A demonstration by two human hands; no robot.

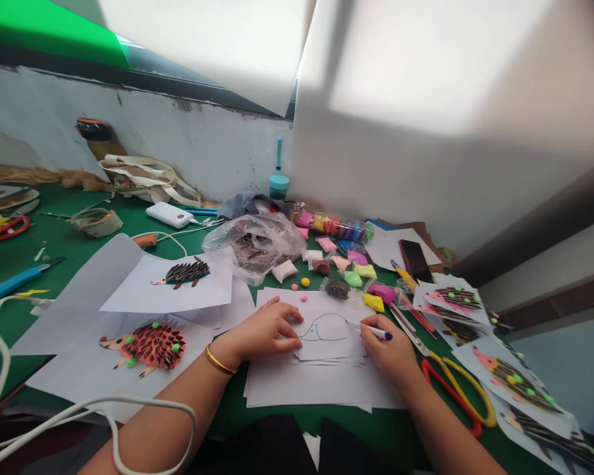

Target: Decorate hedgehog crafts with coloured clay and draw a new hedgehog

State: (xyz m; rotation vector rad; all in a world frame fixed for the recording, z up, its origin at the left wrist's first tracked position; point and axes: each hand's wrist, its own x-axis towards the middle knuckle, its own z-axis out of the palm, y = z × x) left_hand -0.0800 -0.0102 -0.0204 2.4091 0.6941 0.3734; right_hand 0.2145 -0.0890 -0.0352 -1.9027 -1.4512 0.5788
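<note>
My right hand (pixel 387 346) is closed around a white marker (pixel 373 328) with a dark blue end, its tip at the drawn line. On the small top sheet (pixel 334 349) is a blue outline of a hedgehog (pixel 321 328) with a pointed snout, an eye and a rounded back. My left hand (pixel 272 330) lies on the left side of the sheets, its fingers spread and holding nothing. Larger white sheets (pixel 277 389) lie beneath. Small balls of pink and yellow clay (pixel 305 282) sit just beyond the drawing.
Clay packets (pixel 353 278) and a plastic bag of seeds (pixel 257 247) lie beyond the paper. Scissors (pixel 458 389) and hedgehog pictures (pixel 519 379) are at right. More hedgehog pictures (pixel 151 346), a white cable (pixel 113 402) and a blue cutter (pixel 14 285) occupy the left.
</note>
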